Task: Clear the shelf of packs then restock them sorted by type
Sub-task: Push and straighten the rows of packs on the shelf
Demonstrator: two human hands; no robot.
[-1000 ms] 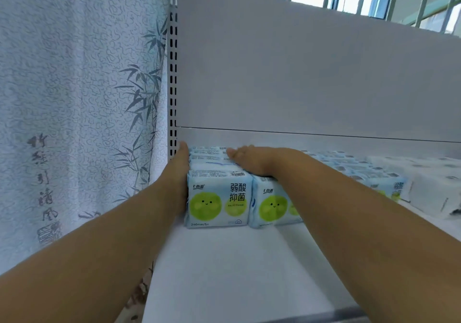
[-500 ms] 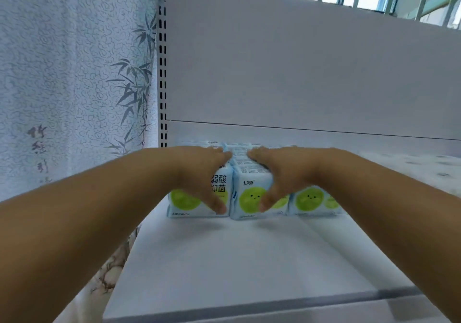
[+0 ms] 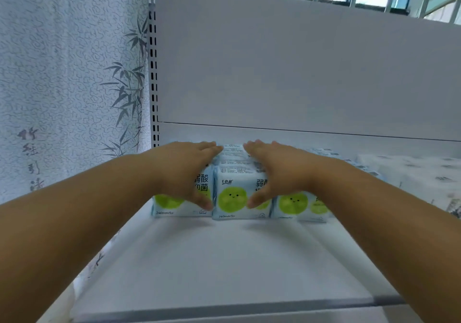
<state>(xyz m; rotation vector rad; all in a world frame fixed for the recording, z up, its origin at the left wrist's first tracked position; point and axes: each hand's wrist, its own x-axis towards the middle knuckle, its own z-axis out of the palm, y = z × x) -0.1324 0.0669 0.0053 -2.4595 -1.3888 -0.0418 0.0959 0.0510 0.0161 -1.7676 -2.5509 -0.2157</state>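
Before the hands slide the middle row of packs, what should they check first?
1. Left hand on the packs: ok, it grips the left side of the middle row, thumb on the front.
2. Right hand on the packs: ok, it grips the right side the same way.
3. Shelf in front is bare: ok.
4. Left row close against the middle one: ok, touching.
5. Right row lined up: not ok, its front pack sits a little further back.
6. How many packs stand behind the hands: cannot tell, hidden.
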